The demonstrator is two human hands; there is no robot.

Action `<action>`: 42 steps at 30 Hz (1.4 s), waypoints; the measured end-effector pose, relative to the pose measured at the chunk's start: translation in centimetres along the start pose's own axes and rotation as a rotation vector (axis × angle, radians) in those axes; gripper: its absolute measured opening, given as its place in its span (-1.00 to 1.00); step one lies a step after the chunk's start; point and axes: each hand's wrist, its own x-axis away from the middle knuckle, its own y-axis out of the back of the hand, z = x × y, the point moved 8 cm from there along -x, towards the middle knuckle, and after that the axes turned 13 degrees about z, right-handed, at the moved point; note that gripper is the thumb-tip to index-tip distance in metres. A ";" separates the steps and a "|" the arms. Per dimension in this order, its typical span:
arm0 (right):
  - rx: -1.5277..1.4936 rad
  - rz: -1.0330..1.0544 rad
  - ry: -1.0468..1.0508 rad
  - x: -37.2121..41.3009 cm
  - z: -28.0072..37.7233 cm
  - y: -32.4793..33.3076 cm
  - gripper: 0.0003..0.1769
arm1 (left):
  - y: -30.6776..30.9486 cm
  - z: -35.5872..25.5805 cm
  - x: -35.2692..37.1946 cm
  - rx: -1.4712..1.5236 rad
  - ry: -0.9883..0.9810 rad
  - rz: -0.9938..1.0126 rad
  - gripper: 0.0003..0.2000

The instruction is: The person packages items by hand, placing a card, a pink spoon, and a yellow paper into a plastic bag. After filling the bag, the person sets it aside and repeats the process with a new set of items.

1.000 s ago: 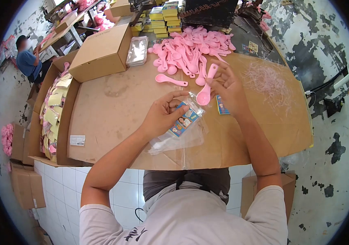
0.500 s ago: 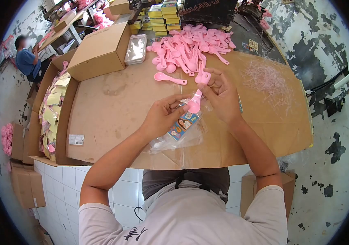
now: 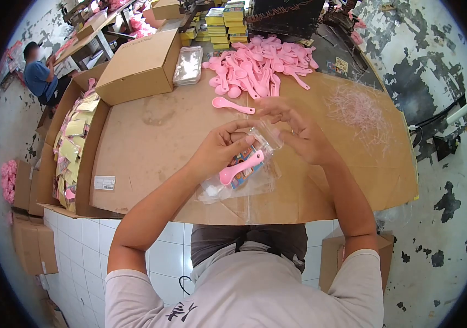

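My left hand (image 3: 223,146) pinches the upper edge of a clear plastic bag (image 3: 269,136) between thumb and fingers. A pink measuring spoon (image 3: 241,167) lies slanted over a colourful printed card (image 3: 239,179) at the bag, bowl toward me; it appears to be inside the plastic. Just right of the bag's mouth, my right hand (image 3: 302,134) is open, fingers apart and slightly blurred. More clear plastic (image 3: 211,191) lies beneath. One loose pink spoon (image 3: 233,105) rests beyond my hands, in front of a large heap of pink spoons (image 3: 261,63).
At left, an open carton (image 3: 92,158) holds packed pieces with yellowish cards. A closed cardboard box (image 3: 138,68) and a stack of clear bags (image 3: 188,64) stand behind. Plastic shreds (image 3: 362,112) lie at right. Stacks of yellow cards (image 3: 225,24) stand at the back. A person (image 3: 39,74) sits far left.
The pink spoon has left my right hand and dropped down over the card at the bag. My right hand's fingers have opened. My left hand still grips the bag.
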 end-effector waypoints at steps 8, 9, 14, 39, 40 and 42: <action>0.765 0.242 0.198 -1.9 9.9 -0.7 -0.91 | -0.2 -3.4 0.3 -0.150 -0.143 -0.060 -0.56; 0.938 0.235 0.236 -2.0 11.0 -1.1 -0.90 | -0.3 -4.0 0.5 -0.239 -0.152 -0.082 -0.56; 0.974 0.150 0.051 -2.2 10.5 -0.6 -0.89 | -3.2 -7.0 1.5 -0.594 -0.258 -0.043 -0.55; 0.947 0.191 -0.524 6.4 -3.5 7.6 -0.70 | 1.4 -3.3 0.0 -0.287 -0.088 -0.178 -0.65; 0.981 0.162 -0.454 6.1 -3.0 7.3 -0.70 | 1.4 -3.3 0.2 -0.295 -0.061 -0.187 -0.65; 1.047 0.101 -0.314 5.4 -2.1 6.1 -0.70 | 0.4 -3.7 0.1 -0.218 -0.102 -0.178 -0.64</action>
